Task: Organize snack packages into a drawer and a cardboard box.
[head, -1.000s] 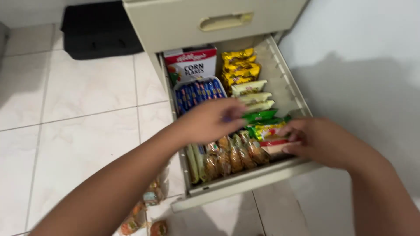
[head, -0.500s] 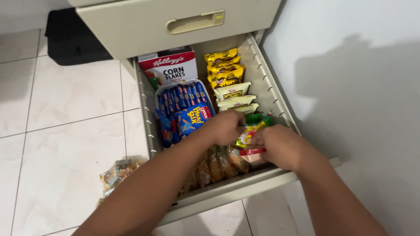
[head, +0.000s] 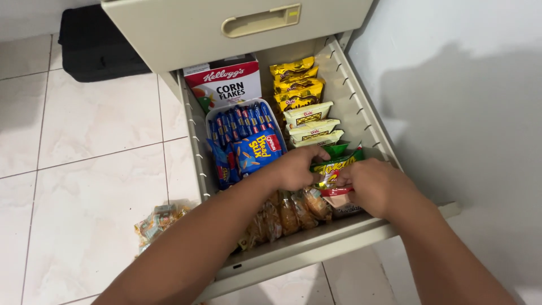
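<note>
An open beige drawer (head: 370, 118) is packed with snacks. My left hand (head: 296, 168) and my right hand (head: 375, 186) meet over the front right of it, both pinching a yellow and red snack packet (head: 333, 167) that stands among green packets (head: 341, 150). Behind these lie cream packets (head: 309, 121) and yellow packets (head: 294, 79). Left of my left hand is a blue snack bag (head: 254, 153) over a tray of blue sticks (head: 243, 117), with a red and white cereal box (head: 224, 83) at the back. Clear-wrapped brown biscuits (head: 293, 210) line the drawer's front.
A shut drawer with a recessed handle (head: 261, 21) sits above. A white wall (head: 468, 113) stands close on the right. On the tiled floor to the left lie a few wrapped biscuit packs (head: 155, 221), and a black bag (head: 93, 42) rests at the back left.
My left hand came forward off the blue bag, uncovering it, and joined my right hand on the yellow and red packet. The view shifted, showing the biscuit packs on the floor.
</note>
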